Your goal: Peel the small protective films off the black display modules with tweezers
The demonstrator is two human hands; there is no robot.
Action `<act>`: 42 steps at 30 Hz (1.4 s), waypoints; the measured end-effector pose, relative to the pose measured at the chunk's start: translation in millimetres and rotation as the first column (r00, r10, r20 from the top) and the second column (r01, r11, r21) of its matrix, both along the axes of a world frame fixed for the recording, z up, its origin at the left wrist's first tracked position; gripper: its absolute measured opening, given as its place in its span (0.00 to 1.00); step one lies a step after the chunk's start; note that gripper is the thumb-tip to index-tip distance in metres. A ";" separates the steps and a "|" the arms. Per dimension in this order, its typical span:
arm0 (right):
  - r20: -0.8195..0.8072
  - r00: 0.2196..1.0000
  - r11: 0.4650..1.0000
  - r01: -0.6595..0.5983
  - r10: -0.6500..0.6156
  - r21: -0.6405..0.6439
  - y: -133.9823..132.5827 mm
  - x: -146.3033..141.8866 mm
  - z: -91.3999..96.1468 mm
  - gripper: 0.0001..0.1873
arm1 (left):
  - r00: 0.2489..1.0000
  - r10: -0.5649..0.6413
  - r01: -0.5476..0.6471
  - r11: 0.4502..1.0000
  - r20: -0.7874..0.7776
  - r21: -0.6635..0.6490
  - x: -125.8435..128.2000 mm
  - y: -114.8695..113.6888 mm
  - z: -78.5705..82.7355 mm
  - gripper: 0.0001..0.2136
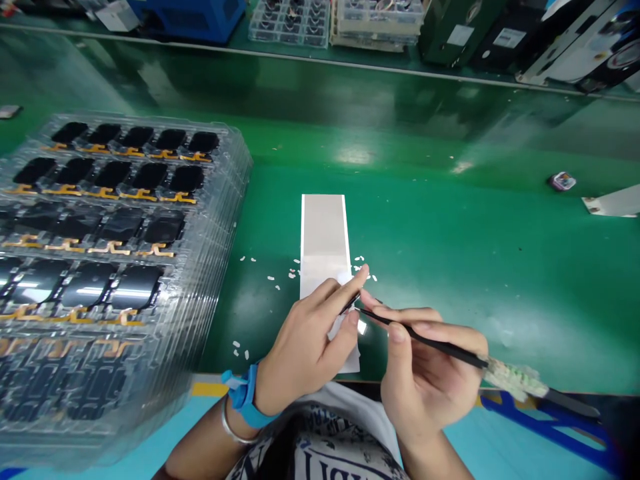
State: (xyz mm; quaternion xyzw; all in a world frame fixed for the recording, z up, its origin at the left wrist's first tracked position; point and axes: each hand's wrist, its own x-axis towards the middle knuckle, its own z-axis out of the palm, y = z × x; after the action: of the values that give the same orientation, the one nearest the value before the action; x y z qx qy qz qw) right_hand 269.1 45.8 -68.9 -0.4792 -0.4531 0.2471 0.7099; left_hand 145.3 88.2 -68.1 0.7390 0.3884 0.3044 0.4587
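Observation:
My left hand (305, 340) is closed in a pinch on a small dark part (350, 303) just above the near end of a white paper strip (323, 233) lying on the green table. My right hand (430, 373) grips black tweezers (425, 340) whose tips meet the small part at my left fingertips. The tweezers' back end is wrapped in pale tape (515, 380). A blue wrist strap (245, 397) and a thin bangle sit on my left wrist.
A tall stack of clear plastic trays (220, 220) holding several black parts with orange flex tails fills the left. Small white scraps (273, 277) lie around the strip. More trays (290, 20), a blue box and dark boxes line the far edge. A small item (563, 180) lies far right.

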 end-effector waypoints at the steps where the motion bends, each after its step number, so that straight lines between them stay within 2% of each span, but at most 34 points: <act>1: 0.005 1.000 1.000 0.004 -0.004 -0.001 0.1 0.1 -0.4 0.16 | 1.000 -0.003 0.003 1.000 0.010 -0.001 -0.4 -0.1 -0.8 0.23; 7: 0.008 1.000 1.000 0.006 -0.006 0.012 0.6 0.4 -2.4 0.17 | 1.000 -0.013 0.013 1.000 0.011 -0.014 -0.8 0.3 -1.8 0.23; 13: 0.039 0.999 0.995 -0.036 0.033 0.094 2.4 2.2 -5.1 0.18 | 1.000 -0.008 0.008 1.000 -0.005 -0.011 -0.6 0.5 0.0 0.23; 42: 0.073 0.996 0.993 -0.055 0.047 0.104 1.2 3.1 -8.1 0.20 | 0.999 -0.033 0.032 0.999 -0.029 -0.033 -0.8 0.9 -0.3 0.25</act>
State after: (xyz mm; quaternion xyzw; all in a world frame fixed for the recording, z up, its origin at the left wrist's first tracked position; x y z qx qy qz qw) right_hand 272.2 47.0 -77.0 -0.4376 -0.5023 0.2239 0.7114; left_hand 144.4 89.1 -68.5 0.7419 0.3879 0.2796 0.4700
